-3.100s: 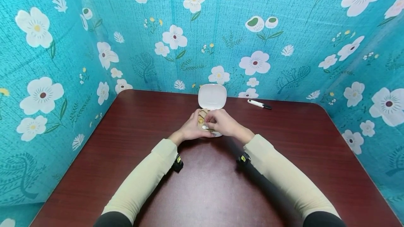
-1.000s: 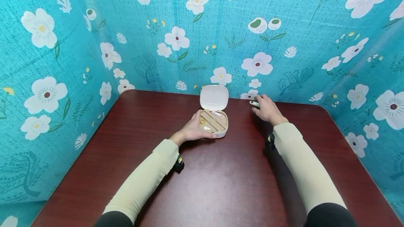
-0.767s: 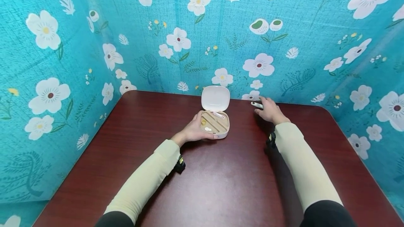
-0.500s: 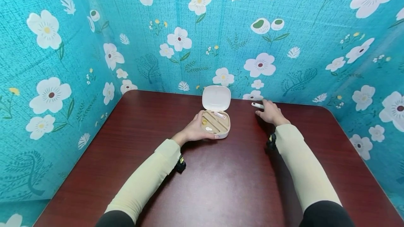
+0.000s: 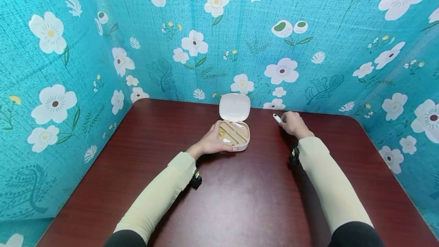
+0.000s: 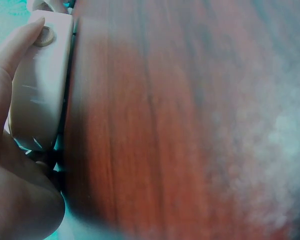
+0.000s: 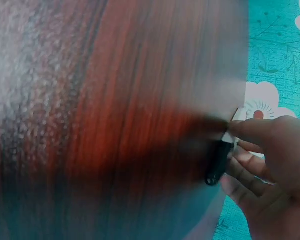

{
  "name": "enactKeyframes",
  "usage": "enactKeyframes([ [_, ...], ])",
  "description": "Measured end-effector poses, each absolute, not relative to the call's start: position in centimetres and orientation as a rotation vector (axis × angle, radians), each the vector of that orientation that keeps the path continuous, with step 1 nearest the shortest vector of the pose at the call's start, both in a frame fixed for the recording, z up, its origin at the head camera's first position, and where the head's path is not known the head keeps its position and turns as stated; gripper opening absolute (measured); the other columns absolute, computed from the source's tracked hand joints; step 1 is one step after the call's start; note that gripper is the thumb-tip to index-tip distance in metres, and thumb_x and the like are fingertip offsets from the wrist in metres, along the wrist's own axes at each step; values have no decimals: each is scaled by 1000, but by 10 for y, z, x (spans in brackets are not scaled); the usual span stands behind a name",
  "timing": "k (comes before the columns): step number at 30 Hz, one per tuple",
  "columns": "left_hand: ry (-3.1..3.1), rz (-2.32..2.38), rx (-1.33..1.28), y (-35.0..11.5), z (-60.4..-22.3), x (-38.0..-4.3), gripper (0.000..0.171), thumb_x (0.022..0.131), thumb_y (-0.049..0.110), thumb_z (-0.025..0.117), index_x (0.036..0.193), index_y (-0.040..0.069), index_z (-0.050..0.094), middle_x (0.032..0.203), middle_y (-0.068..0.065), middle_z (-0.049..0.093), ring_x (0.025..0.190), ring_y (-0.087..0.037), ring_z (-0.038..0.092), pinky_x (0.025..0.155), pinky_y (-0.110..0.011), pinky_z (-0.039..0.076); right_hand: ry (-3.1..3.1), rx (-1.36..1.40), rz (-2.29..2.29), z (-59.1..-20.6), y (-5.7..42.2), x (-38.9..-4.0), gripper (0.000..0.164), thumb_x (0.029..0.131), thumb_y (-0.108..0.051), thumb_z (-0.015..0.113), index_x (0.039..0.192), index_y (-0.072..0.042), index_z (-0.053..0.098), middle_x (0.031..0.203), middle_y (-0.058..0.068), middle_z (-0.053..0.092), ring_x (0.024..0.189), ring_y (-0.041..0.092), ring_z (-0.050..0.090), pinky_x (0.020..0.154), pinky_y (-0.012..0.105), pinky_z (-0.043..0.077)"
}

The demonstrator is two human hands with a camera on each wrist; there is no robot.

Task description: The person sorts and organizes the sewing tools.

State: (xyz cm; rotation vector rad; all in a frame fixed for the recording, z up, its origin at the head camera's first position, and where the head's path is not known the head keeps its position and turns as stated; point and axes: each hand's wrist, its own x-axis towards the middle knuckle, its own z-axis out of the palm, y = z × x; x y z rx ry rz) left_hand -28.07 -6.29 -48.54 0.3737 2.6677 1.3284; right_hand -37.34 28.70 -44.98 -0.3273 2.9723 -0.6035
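Observation:
A white box [image 5: 242, 148] with a beige divided insert stands with its lid [image 5: 234, 107] up. My left hand [image 5: 213, 141] grips its left side, the thumb lying along the front wall near a round button [image 6: 44, 36]. In the insert lie a small yellow ring [image 5: 221, 133], a white piece [image 5: 226, 140] and a pinkish-white slim piece [image 5: 238, 125]. Farther right, my right hand [image 5: 294, 123] pinches a slim white-and-black tool [image 5: 277, 118] between thumb and fingers. The right wrist view shows the tool's black end [image 7: 218, 164] with a small hole; its exact kind is unclear.
The dark red-brown table [image 5: 226, 197] reaches back to a blue flowered cloth [image 5: 164, 29], which also hangs at both sides. The right hand works close to the table's back edge. Black wrist cameras [image 5: 195, 179] sit under both sleeves.
My right hand has left the box, moved right to the tool at the back and taken hold of it. The tool has turned to a steeper slant. The left hand keeps holding the box.

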Motion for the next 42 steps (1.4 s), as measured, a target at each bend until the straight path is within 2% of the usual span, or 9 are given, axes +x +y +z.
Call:
enactKeyframes([
  [8, 2675, 1316, 381, -63, -483, -278, 116, 64, 49, 94, 152, 19, 26, 140, -7, 41, 122, -20, 49, 106, -39, 41, 2833, -269, -898, -447, 284, -368, 20, 100, -11, 63, 104, 6, 73, 93, 18, 71, 81, 27, 63, 71, 38, 53],
  [16, 2671, 1352, 388, -63, -479, -273, 115, 63, 47, 96, 151, 17, 29, 138, -9, 43, 121, -22, 50, 105, -40, 42, 2528, -169, -1393, -450, 279, -356, 31, 103, -8, 60, 121, 17, 63, 98, 19, 69, 78, 13, 64, 75, 30, 59],
  [22, 2663, 1358, 383, -64, -480, -275, 116, 62, 46, 96, 151, 18, 28, 139, -8, 42, 121, -22, 50, 106, -39, 41, 2374, -204, -1587, -447, 269, -344, 37, 103, -5, 59, 129, 21, 55, 110, 28, 66, 83, 10, 66, 85, 35, 59],
  [31, 2679, 1361, 401, -62, -479, -274, 112, 65, 45, 95, 151, 15, 29, 138, -9, 43, 121, -22, 50, 106, -40, 41, 2333, -321, -1691, -443, 252, -331, 37, 101, -3, 62, 127, 21, 54, 102, 23, 69, 79, 12, 71, 86, 39, 58],
  [38, 2684, 1347, 400, -62, -482, -276, 113, 63, 47, 95, 150, 17, 29, 138, -9, 43, 120, -22, 50, 105, -39, 42, 2350, -411, -1690, -437, 237, -322, 33, 100, -3, 63, 123, 20, 56, 101, 24, 68, 80, 14, 71, 92, 50, 55],
  [42, 2691, 1336, 403, -62, -485, -278, 113, 63, 48, 95, 150, 17, 29, 137, -8, 43, 119, -21, 50, 104, -38, 42, 2355, -433, -1698, -432, 227, -318, 30, 100, -4, 63, 121, 17, 57, 103, 25, 67, 80, 14, 71, 92, 49, 55],
])
